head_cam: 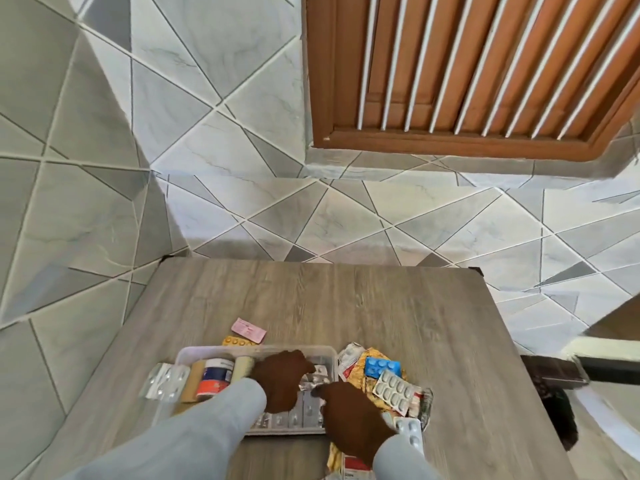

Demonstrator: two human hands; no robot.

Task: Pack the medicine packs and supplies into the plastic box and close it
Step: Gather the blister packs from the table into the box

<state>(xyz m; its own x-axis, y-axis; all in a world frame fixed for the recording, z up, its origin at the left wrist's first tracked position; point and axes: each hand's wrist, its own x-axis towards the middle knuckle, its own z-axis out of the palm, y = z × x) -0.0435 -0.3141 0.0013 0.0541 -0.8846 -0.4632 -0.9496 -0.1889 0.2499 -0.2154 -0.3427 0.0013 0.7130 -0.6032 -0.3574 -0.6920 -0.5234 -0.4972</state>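
While both sleeved arms reach forward from the lower edge, the left hand (pixel 280 377) lies palm-down over the middle of the clear plastic box (pixel 194 352), fingers curled downward onto a silver blister pack (pixel 313 377); the right hand (pixel 349 419) comes in from the near right, its thumb and forefinger pinched on the same pack's near edge, so each grip is closed lightly on it. Inside the box, a jar (pixel 216 375) with a red and blue label, a tan roll (pixel 194 381) and a cream roll (pixel 242 365) lie on their sides, long axes running away from the person. More silver packs (pixel 294 415) line the near wall. Set near the bench's (pixel 346 299) front edge, the box runs lengthwise left to right. Another silver pack (pixel 162 381) leans at its left wall; pink (pixel 248 329) and orange (pixel 237 341) strips lie just behind; a blue strip (pixel 381 366) and a white-tablet strip (pixel 398 389) top a heap to the right. Grey wood grain covers the bench, which stands on triangle-patterned grey tiles (pixel 138 150) beside a slatted wooden door (pixel 485 64).
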